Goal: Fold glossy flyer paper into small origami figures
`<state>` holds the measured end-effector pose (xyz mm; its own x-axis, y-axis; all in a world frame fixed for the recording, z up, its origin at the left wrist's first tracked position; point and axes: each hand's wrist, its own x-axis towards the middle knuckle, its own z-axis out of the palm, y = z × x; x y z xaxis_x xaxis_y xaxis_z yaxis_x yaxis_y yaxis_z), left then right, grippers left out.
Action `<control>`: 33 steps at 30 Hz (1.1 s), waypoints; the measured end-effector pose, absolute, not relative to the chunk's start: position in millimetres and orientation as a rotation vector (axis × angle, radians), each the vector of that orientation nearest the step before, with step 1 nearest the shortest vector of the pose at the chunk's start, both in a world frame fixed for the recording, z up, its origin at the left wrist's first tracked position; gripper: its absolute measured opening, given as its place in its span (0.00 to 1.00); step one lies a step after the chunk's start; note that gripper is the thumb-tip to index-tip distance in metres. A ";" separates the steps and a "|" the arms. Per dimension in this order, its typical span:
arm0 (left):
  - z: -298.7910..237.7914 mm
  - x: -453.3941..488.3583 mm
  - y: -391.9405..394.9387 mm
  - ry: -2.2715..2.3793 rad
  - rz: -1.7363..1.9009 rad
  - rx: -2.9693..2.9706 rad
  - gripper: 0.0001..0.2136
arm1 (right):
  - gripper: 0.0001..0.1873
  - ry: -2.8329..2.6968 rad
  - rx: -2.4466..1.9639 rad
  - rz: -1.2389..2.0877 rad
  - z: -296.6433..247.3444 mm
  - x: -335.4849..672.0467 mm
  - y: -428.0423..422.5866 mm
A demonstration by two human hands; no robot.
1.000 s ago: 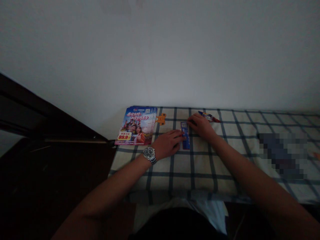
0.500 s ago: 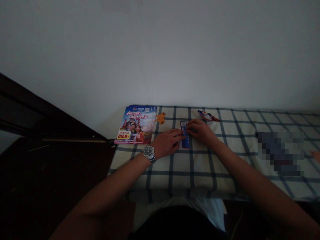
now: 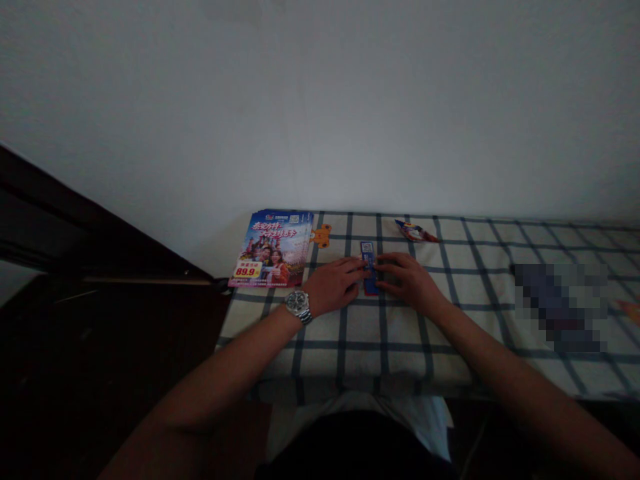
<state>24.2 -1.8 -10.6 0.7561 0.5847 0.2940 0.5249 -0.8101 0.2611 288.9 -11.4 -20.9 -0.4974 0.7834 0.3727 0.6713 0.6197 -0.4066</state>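
A narrow folded flyer, blue with a printed square code at its top end, lies on the checked cloth between my hands. From the left, my left hand holds it in place, fingertips over its left edge; a metal watch is on that wrist. My right hand rests at the strip's right edge, its fingers apart and the tips touching or nearly touching the paper. Farther left lies a stack of colourful flyers of similar blue and red printing.
The checked tablecloth covers the table, which stands against a pale wall. An orange bear-shaped piece lies beside the stack. A colourful crumpled packet is at the back. A blurred-out dark object lies to the right.
My right hand has slid down along the strip toward me, and its fingers have spread from a closer grouping. My left hand and the folded flyer stay put.
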 end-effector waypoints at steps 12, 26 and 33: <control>-11.5 23.3 -0.6 0.881 0.530 2.782 0.19 | 0.32 -2.361 -1.115 0.320 -21.6 292.4 -23.0; -10.7 23.3 -0.9 0.884 0.519 2.788 0.20 | 0.19 -2.457 -0.988 0.208 -20.6 298.0 -24.0; -11.0 22.8 -1.5 0.890 0.522 2.785 0.19 | 0.13 -2.508 -0.855 0.166 -14.8 297.2 -32.9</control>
